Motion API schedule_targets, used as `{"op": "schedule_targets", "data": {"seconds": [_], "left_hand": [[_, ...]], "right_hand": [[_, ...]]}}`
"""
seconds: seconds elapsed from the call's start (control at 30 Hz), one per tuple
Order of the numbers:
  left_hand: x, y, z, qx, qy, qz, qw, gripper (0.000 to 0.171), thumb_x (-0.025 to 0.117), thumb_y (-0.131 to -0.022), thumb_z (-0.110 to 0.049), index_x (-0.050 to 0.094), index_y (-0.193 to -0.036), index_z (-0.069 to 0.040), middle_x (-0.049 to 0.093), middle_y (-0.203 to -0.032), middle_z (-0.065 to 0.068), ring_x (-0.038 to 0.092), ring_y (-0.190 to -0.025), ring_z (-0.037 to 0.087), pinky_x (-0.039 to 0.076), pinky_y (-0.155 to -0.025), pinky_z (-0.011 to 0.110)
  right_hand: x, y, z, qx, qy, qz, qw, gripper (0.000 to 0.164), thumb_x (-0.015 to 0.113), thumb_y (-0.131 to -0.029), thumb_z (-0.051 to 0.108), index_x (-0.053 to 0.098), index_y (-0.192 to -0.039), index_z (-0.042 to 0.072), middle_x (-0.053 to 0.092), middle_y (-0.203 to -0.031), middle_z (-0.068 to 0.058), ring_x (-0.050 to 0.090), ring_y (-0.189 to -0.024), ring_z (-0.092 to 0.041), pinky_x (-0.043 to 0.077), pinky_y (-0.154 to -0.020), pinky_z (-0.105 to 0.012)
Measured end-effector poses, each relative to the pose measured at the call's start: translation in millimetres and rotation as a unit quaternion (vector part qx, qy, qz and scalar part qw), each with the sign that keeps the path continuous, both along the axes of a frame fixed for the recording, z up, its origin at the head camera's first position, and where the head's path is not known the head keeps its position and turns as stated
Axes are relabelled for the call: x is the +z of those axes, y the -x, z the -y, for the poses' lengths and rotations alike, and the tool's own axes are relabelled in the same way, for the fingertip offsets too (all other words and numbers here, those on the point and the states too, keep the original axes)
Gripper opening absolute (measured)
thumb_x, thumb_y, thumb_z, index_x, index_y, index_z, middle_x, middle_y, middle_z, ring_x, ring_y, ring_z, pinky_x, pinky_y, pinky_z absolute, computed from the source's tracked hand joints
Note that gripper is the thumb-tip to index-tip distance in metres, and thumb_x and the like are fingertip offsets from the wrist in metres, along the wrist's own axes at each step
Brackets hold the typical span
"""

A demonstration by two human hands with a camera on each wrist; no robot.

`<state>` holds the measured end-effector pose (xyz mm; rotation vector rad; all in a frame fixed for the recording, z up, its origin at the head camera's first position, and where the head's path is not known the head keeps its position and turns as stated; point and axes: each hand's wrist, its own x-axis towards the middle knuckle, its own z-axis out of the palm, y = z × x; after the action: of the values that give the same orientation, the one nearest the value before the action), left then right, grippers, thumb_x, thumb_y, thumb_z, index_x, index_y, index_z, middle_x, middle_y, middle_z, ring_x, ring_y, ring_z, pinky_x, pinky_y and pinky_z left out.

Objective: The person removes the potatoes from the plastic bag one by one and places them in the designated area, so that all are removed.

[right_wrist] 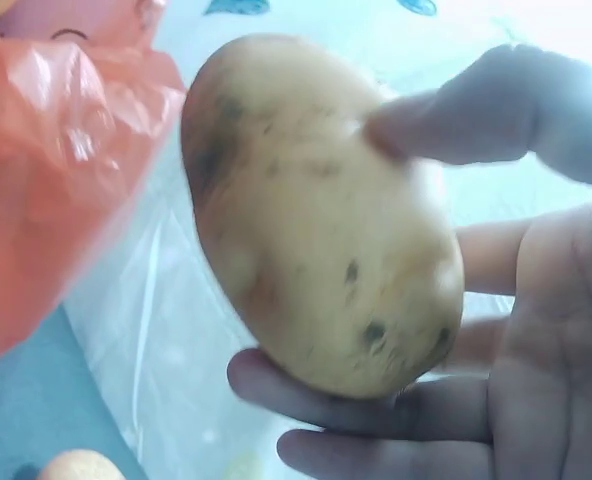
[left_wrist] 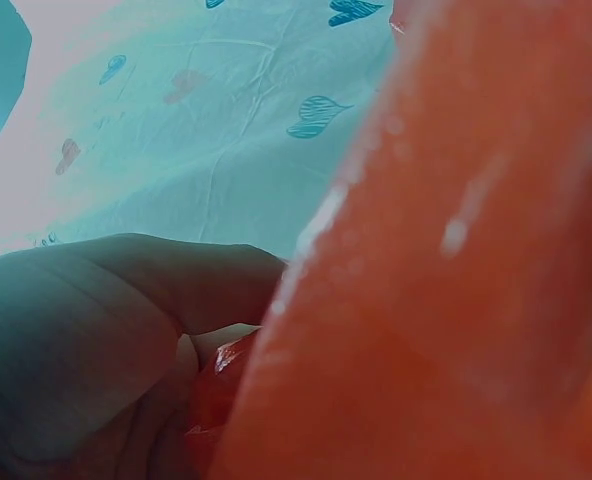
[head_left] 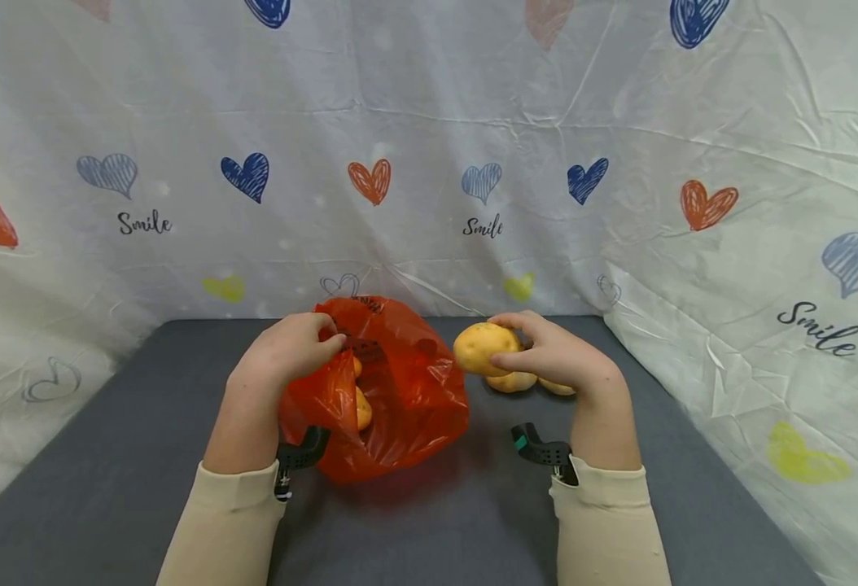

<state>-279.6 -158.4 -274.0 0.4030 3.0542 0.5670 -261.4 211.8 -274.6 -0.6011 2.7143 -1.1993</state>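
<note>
In the head view a red plastic bag (head_left: pixel 418 382) stands on the dark table, its mouth turned toward me. My left hand (head_left: pixel 290 350) pinches the bag's left rim between thumb and fingers. Inside the bag a potato (head_left: pixel 363 409) shows through the opening, with part of another above it. My right hand (head_left: pixel 549 350) grips a yellow potato (right_wrist: pixel 321 220) just right of the bag, off the table. The right wrist view shows thumb and fingers around that potato, which has a few dark spots. In the left wrist view, red plastic hides most of the scene.
Behind and below my right hand, more potatoes (head_left: pixel 511 382) lie on the grey table (head_left: pixel 151 423). A white sheet (head_left: pixel 429 89) printed with hearts hangs along the back and sides. Each wrist wears a black strap (head_left: pixel 539 448) with a camera mount.
</note>
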Motion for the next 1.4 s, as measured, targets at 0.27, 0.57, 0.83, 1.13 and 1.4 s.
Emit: {"op": "schedule_targets", "data": {"seconds": [0.27,0.57,0.83,1.13,1.4], "left_hand": [[1.2,-0.3,0.3,0.001,-0.004,0.003,1.0000,0.029,0.057,-0.104,-0.034,0.063,-0.109,-0.007,0.060,-0.093,0.009,0.055,-0.085,0.028,0.044,-0.073,0.042],[0.1,0.4,1.5,0.002,-0.005,0.007,1.0000,0.030,0.057,-0.104,-0.034,0.064,-0.113,-0.006,0.062,-0.098,0.009,0.057,-0.087,0.028,0.046,-0.075,0.043],[0.2,0.6,1.4,0.001,-0.006,0.007,1.0000,0.031,0.058,-0.104,-0.034,0.063,-0.115,-0.006,0.062,-0.099,0.010,0.057,-0.088,0.028,0.047,-0.076,0.044],[2.7,-0.7,-0.3,0.002,-0.012,0.010,0.9999,0.030,0.057,-0.104,-0.035,0.064,-0.113,-0.006,0.061,-0.095,0.009,0.056,-0.086,0.028,0.046,-0.075,0.043],[2.3,-0.9,0.1,0.002,-0.013,0.011,0.9999,0.029,0.057,-0.104,-0.034,0.064,-0.111,-0.006,0.061,-0.094,0.009,0.056,-0.085,0.028,0.046,-0.075,0.042]], "right_hand": [[-2.7,2.8,-11.2,-0.025,-0.071,0.000,0.997,0.064,0.074,-0.092,0.020,0.050,-0.149,0.001,0.049,-0.143,-0.021,0.048,-0.127,-0.036,0.036,-0.108,-0.054],[-14.9,14.2,-9.6,-0.066,-0.132,0.074,0.986,0.060,0.076,-0.089,0.020,0.056,-0.140,-0.004,0.056,-0.138,-0.021,0.051,-0.124,-0.036,0.040,-0.105,-0.053],[-33.9,22.2,-18.4,-0.127,-0.106,0.163,0.973,0.064,0.079,-0.087,0.016,0.053,-0.143,0.002,0.050,-0.140,-0.021,0.052,-0.114,-0.033,0.045,-0.098,-0.050],[-50.3,30.1,-27.2,-0.128,-0.117,0.189,0.967,0.045,0.083,-0.075,0.017,0.061,-0.113,0.007,0.053,-0.090,-0.006,0.052,-0.077,-0.023,0.044,-0.067,-0.037],[-61.8,37.8,-22.3,-0.117,-0.160,0.185,0.963,0.042,0.084,-0.074,0.019,0.060,-0.105,0.006,0.057,-0.095,-0.007,0.060,-0.081,-0.025,0.051,-0.082,-0.045]]}}
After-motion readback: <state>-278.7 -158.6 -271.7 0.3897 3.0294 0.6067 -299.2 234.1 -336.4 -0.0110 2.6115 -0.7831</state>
